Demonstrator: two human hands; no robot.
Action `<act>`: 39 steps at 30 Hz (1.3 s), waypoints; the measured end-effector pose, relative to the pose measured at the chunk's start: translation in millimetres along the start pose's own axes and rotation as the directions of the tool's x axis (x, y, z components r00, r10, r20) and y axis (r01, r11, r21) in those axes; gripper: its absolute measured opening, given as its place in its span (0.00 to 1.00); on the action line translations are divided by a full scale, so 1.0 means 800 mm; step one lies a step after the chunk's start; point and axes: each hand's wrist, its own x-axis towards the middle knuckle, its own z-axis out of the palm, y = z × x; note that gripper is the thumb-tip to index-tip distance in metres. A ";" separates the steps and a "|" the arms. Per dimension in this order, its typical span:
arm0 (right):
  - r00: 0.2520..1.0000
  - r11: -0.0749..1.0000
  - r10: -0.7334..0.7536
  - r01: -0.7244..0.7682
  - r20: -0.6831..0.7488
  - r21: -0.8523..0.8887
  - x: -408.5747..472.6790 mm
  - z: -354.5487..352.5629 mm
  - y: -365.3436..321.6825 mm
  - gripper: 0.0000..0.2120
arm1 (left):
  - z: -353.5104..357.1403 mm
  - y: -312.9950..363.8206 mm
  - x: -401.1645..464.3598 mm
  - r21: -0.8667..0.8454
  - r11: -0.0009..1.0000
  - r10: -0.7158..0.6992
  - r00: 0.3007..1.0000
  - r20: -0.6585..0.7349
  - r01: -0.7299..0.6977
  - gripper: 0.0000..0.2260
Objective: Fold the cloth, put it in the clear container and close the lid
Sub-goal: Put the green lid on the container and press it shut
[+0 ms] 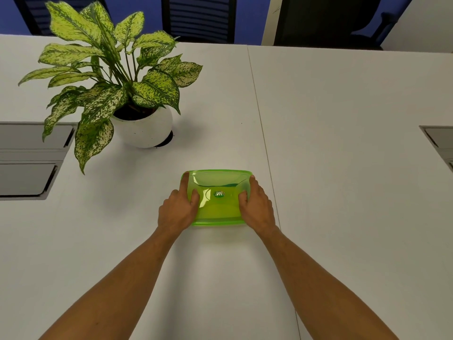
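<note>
While both forearms reach out from the near edge of the white table [343,143], the person's hands rest on a green lid [217,204] that sits on top of the container. The container itself is almost wholly hidden under that lid, so only a thin green edge shows along the near side. It stands close to the middle of the table, just left of the seam [263,133] that runs between two tabletops.

The left hand [177,208] covers the lid's nine o'clock side, index finger stretched along the edge toward the far left corner and thumb laid on the top surface. The right hand [257,208] mirrors it at three o'clock, fingers along the right edge, thumb on top. Both hands lie flat with fingers spread and loosely curved over the rim, not closed into fists. Whether they are pressing down or only resting, I cannot tell.

A small round label [219,193] sits at the lid's centre. Something darker shows faintly through the lid near its far edge; I cannot tell whether it is the cloth.

At about ten o'clock from the container, well apart from it, a leafy speckled plant [115,67] stands in a round white pot [147,130]. Grey recessed panels are set into the table at the far left [29,163] and far right [438,141] edges. Dark office chairs [326,20] stand beyond the table at twelve o'clock.
</note>
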 end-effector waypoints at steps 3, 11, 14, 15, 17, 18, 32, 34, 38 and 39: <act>1.000 0.999 0.027 -0.027 -0.001 0.029 -0.005 0.005 -0.002 0.27 | 0.004 -0.003 -0.002 -0.015 1.000 -0.001 0.999 -0.036 0.000 0.26; 0.999 0.999 0.041 -0.040 -0.021 0.022 -0.008 0.010 -0.002 0.27 | 0.010 -0.008 -0.001 -0.034 0.999 -0.017 0.994 -0.105 0.014 0.27; 0.998 0.999 0.047 -0.046 -0.030 0.015 -0.008 0.011 -0.001 0.27 | 0.008 -0.003 0.002 -0.013 1.000 -0.011 0.994 -0.108 0.009 0.27; 0.999 0.999 0.045 -0.044 -0.030 0.012 -0.008 0.010 0.000 0.27 | 0.006 -0.003 0.005 -0.005 1.000 0.001 0.995 -0.104 -0.002 0.26; 0.999 0.999 0.043 -0.043 -0.026 0.004 -0.006 0.010 0.001 0.27 | 0.004 -0.004 0.017 -0.049 0.999 0.012 0.996 -0.094 -0.016 0.23; 0.999 0.999 0.044 -0.044 -0.025 0.003 -0.006 0.010 0.001 0.27 | 0.004 -0.004 0.022 -0.122 0.992 0.011 0.995 -0.097 -0.023 0.21; 0.999 0.999 0.026 -0.027 -0.043 -0.018 -0.005 0.012 0.004 0.26 | -0.011 0.003 0.064 -0.764 0.520 -0.432 0.889 0.152 0.383 0.12; 0.999 0.999 0.025 -0.026 -0.045 -0.023 -0.005 0.012 0.004 0.26 | -0.012 0.002 0.067 -0.810 0.410 -0.439 0.869 0.229 0.421 0.07; 0.998 0.999 0.034 -0.036 -0.051 -0.031 -0.006 0.011 0.004 0.26 | -0.016 0.003 0.074 -0.823 0.297 -0.455 0.829 0.325 0.485 0.07; 0.998 0.999 0.036 -0.037 -0.052 -0.030 -0.006 0.011 0.004 0.26 | -0.017 0.004 0.076 -0.820 0.293 -0.452 0.827 0.334 0.491 0.07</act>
